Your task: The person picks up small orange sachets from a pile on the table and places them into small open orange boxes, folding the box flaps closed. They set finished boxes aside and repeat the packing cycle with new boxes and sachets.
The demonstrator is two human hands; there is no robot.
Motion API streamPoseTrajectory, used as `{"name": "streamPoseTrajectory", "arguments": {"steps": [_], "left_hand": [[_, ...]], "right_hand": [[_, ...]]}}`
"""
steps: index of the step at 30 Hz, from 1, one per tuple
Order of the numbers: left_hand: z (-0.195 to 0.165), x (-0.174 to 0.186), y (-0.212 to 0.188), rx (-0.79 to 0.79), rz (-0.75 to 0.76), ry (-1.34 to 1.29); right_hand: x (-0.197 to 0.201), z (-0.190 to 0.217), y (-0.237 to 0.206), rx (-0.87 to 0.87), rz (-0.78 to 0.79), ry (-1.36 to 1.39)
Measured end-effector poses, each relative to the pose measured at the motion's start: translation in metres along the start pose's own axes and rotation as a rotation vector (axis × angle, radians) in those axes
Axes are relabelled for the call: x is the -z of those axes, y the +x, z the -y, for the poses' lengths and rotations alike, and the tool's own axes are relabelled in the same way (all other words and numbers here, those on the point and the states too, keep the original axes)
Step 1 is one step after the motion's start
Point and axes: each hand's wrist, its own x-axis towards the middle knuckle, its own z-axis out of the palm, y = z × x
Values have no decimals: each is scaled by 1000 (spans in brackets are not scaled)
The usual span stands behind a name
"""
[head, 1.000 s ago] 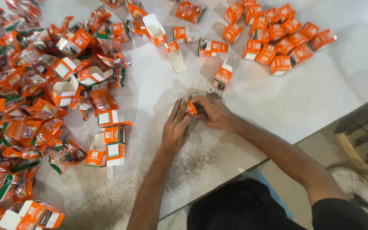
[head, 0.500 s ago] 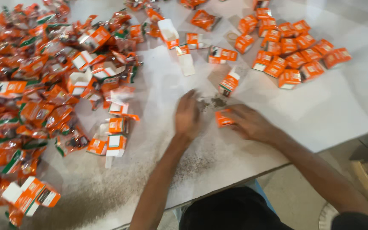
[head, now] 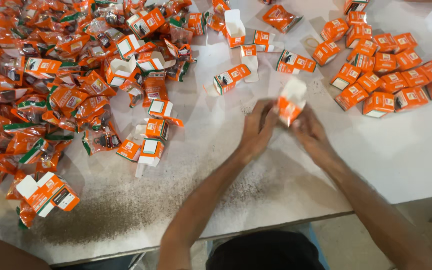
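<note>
Both hands, left hand (head: 257, 131) and right hand (head: 310, 135), clamped on small orange box (head: 290, 104), flap up; closed boxes (head: 382, 65) grouped beyond right hand; loose packets (head: 51, 85) piled far left.

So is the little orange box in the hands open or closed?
Open: the small orange box held between both hands has its white flap standing up at the top.

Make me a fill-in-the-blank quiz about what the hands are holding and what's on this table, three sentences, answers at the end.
1. The left hand and right hand together hold one small ____ and white box.
2. The closed boxes lie grouped at the table's far ____ side.
3. The heap of plastic packets lies on the ____ side of the white table.

Missing words: orange; right; left
</note>
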Motion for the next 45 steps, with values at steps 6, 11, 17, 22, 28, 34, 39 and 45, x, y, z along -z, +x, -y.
{"name": "streamPoseTrajectory", "arguments": {"steps": [6, 11, 17, 22, 28, 34, 39, 45], "left_hand": [[-11, 102, 7, -362, -113, 710], [-10, 224, 84, -522, -258, 1494], [10, 259, 120, -361, 29, 2041], [-26, 251, 118, -521, -2, 1936], [-97, 202, 76, -39, -200, 788], [-87, 109, -22, -768, -41, 570], [-59, 87, -42, -1013, 147, 818], [-46, 84, -56, -827, 119, 1053]], "right_hand": [[-57, -1, 30, 108, 232, 157], [-76, 13, 35, 143, 340, -503], [-70, 19, 22, 152, 379, -557], [-71, 20, 22, 218, 350, -550], [-71, 19, 24, 265, 280, -521], [-70, 17, 23, 219, 229, -480], [-63, 19, 18, -23, 306, -365], [-58, 13, 9, -282, 252, -548]]}}
